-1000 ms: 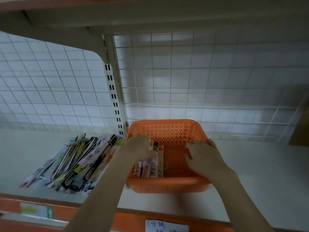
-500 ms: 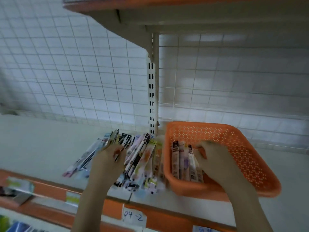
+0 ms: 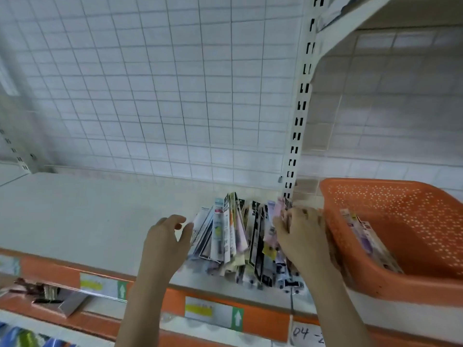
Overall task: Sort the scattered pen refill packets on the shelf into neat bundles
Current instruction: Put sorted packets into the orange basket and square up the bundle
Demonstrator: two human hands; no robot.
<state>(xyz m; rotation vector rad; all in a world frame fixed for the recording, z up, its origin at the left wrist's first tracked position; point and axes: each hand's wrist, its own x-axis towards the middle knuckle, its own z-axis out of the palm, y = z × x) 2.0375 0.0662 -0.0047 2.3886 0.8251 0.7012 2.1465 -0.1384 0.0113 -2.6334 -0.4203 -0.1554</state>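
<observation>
Both hands had left the orange basket point(image 3: 390, 216) and come to the loose pile of refill packets point(image 3: 238, 236) lying fanned on the shelf point(image 3: 87, 209), just left of the basket. A second earlier the two hands were inside the basket on the few packets lined up there; half a second earlier the left hand had already crossed to the pile while the right one stayed in the basket. Now the left hand point(image 3: 166, 242) stood at the pile's left edge, its fingers loose and spread, touching or nearly touching the outermost packets but grasping nothing. The right hand point(image 3: 302, 237) was at the pile's right edge, against the basket wall, fingers curled over the tops of several packets; whether it truly pinched them could not be told through the blur. A handful of packets point(image 3: 363, 231) remained in the basket, leaning along its left side. The change suggested that the basket group was set aside for the moment and that the next bundle was being gathered from the pile, probably by squeezing it together from both sides. Most of the sorting still seemed ahead.
</observation>
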